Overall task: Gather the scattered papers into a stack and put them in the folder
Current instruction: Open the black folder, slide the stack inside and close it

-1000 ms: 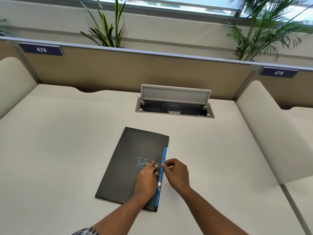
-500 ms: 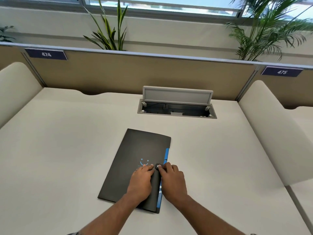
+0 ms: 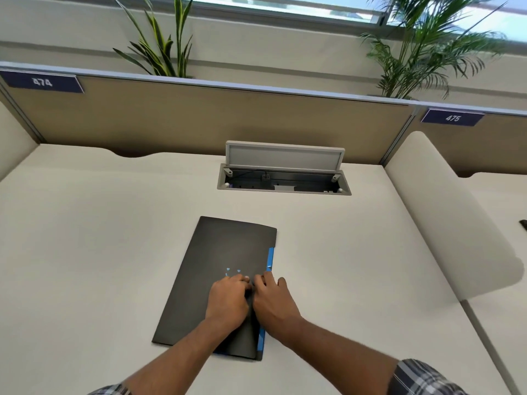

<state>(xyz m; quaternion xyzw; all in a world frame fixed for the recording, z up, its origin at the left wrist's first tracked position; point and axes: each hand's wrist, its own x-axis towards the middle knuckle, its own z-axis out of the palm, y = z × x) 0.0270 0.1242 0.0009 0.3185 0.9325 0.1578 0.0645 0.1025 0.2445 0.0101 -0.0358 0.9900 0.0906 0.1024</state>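
A dark grey folder [image 3: 222,258] lies closed and slanted on the cream desk [image 3: 85,252], with a blue strip [image 3: 270,259] showing along its right edge. My left hand [image 3: 228,299] and my right hand [image 3: 275,302] rest side by side on the folder's lower right part, fingers bent down against the cover near its small blue logo. Their fingertips meet over the clasp spot, which is hidden. No loose papers are visible on the desk.
An open cable hatch [image 3: 283,178] with a raised grey lid sits in the desk behind the folder. A tan partition [image 3: 199,124] closes the back, with plants behind it. A curved cream divider [image 3: 445,218] bounds the right side.
Both hands have slid a little down and together on the folder's cover, now covering the round clasp that showed earlier. The folder has stayed in place.
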